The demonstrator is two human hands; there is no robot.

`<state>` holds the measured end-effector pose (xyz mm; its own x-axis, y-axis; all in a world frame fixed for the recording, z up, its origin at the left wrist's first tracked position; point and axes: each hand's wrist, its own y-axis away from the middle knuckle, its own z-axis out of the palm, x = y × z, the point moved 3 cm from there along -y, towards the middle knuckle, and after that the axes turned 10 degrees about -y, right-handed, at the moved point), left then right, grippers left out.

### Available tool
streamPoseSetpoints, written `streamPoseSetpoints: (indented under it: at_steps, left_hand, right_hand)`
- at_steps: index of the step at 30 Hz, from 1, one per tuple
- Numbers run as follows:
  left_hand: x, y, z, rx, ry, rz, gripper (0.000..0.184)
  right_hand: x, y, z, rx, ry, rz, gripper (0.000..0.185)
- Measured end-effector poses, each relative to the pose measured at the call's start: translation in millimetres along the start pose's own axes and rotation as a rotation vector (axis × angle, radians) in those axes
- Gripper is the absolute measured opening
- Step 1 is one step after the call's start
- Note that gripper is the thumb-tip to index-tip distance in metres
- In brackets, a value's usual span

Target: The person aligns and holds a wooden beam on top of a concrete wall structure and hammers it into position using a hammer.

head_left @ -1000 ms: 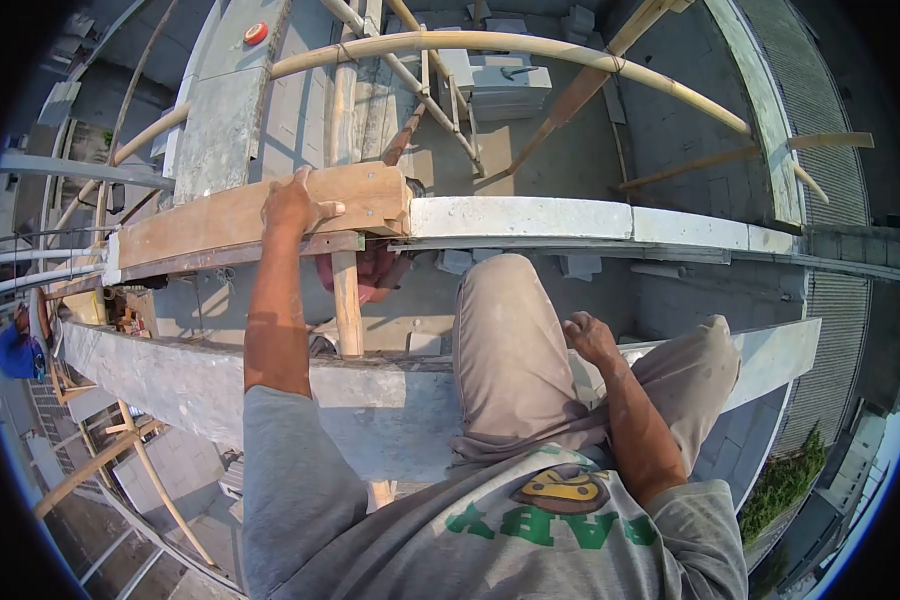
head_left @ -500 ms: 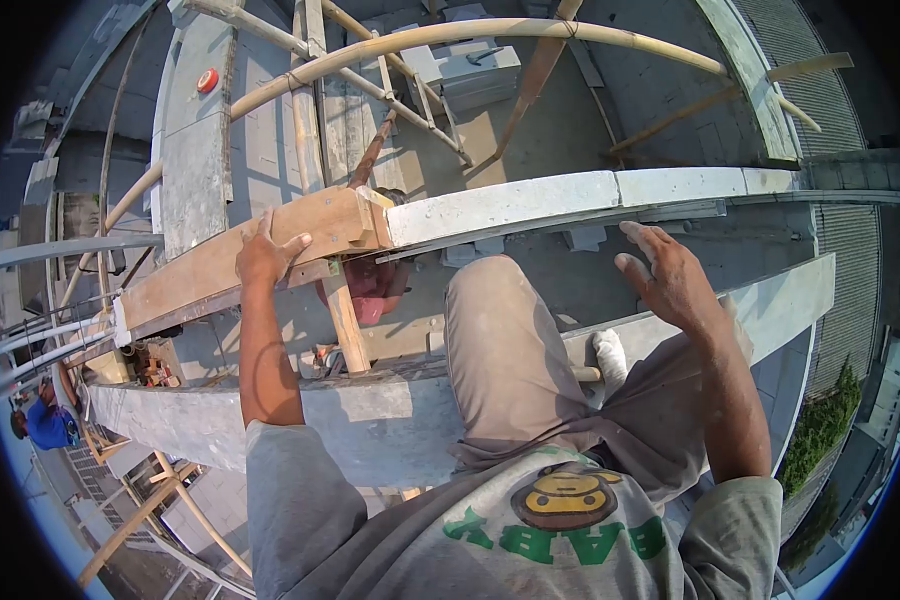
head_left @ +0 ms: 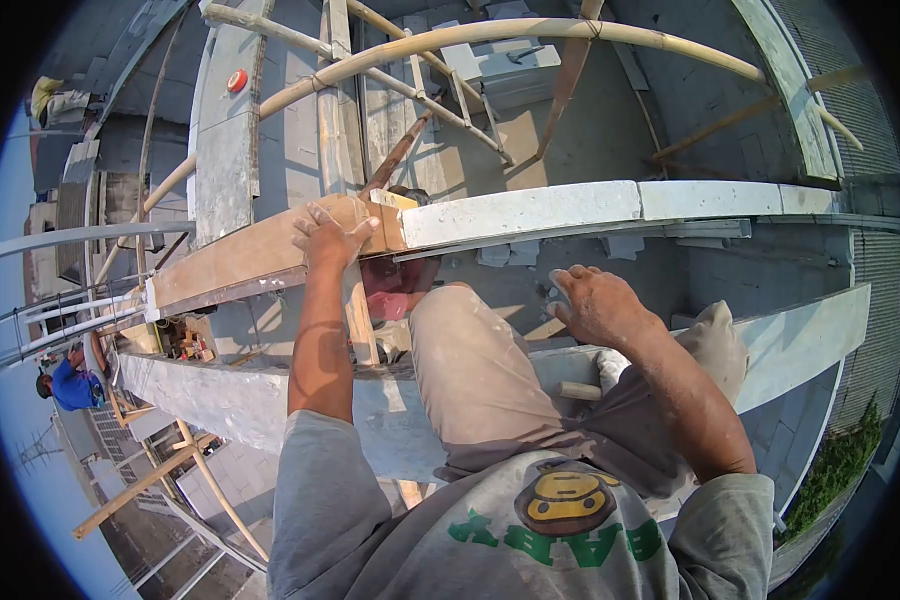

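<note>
My left hand lies with spread fingers on the right part of a long brown wooden board, near its squared end. Against that end sits a row of pale white blocks. Over the gap in front of the blocks hovers my right hand, touching nothing that I can see. Its fingers are bent, with a gap between index finger and thumb, and the fingertips look whitish. Beneath the board stands a wooden prop, partly hidden by my left forearm.
I straddle a grey wall panel. Bamboo poles cross ahead. A red round object rests on a panel at upper left. Someone in red is below the board; a person in blue is at far left.
My left hand has slid right along the board towards its end. My right hand has come lower and left, its fingers more bent. The whole view has shifted slightly.
</note>
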<state>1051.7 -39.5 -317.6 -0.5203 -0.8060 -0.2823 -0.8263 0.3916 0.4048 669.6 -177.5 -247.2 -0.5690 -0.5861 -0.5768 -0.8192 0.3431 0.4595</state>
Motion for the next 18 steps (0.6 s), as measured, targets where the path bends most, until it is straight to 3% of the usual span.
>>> streamPoseSetpoints:
  at_steps: [5, 9, 15, 18]
  left_hand:
    - [0.2, 1.1, -1.6, -0.007, -0.050, 0.013, 0.134]
    - [14.6, 3.1, 1.4, -0.010, -0.169, -0.068, 0.133]
    - [14.2, 5.2, 3.2, 0.012, -0.109, -0.065, 0.133]
    - [16.8, 9.3, -0.7, -0.010, -0.103, -0.112, 0.132]
  right_hand:
    - [4.3, -25.6, 13.6, -0.017, -0.167, -0.112, 0.037]
    - [1.8, -36.4, 16.6, -0.243, 0.018, -0.111, 0.045]
    - [-20.7, -50.4, 21.5, -0.241, -0.192, -0.316, 0.042]
    - [-25.6, -58.1, 25.3, -0.307, -0.113, -0.323, 0.041]
